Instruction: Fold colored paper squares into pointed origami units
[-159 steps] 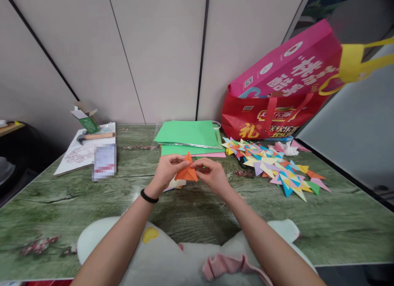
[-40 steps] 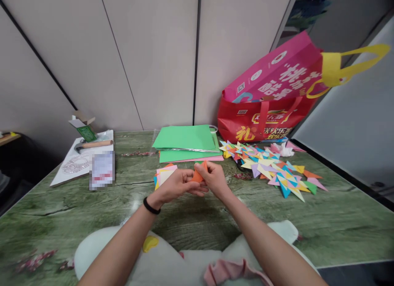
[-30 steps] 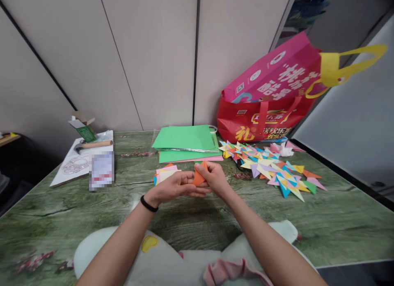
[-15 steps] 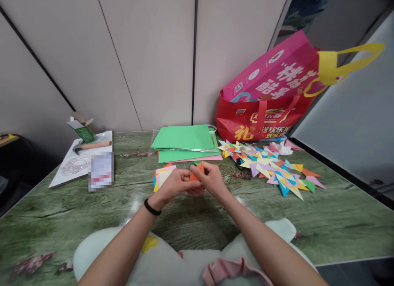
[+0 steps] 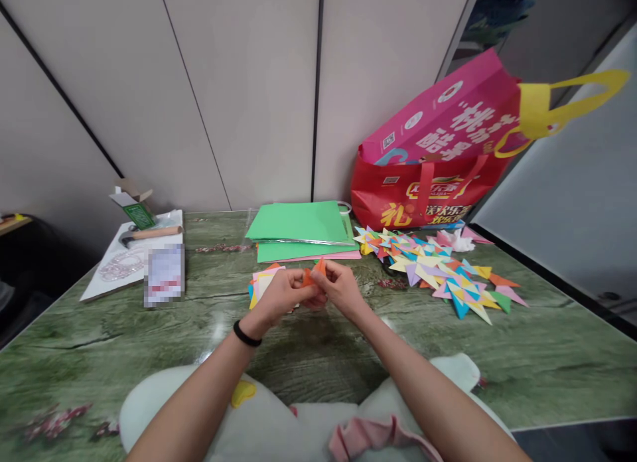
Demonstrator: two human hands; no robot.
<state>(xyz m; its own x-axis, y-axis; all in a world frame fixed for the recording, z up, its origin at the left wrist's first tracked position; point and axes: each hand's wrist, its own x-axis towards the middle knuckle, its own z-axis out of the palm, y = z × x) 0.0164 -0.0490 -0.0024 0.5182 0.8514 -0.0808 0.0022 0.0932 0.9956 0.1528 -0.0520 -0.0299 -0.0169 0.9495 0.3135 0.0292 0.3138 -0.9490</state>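
Observation:
Between both hands, above the middle of the table, is a small folded piece of orange paper with a point sticking up. My left hand grips it from the left, fingers closed. From the other side my right hand pinches it between thumb and fingers. The fingers hide much of the paper's lower part. A stack of small coloured paper sheets lies just behind my left hand, partly covered by it. To the right spreads a pile of folded paper triangles in several colours.
Green paper sheets lie behind my hands. A red gift bag holding a pink box stands back right. At left, a hammer and small green box rest on a white board. A pale cushion lies beneath my forearms.
The orange paper has been turned in my fingers, and its flaps now stand further apart. Both hands have shifted slightly; the things on the table stay put.

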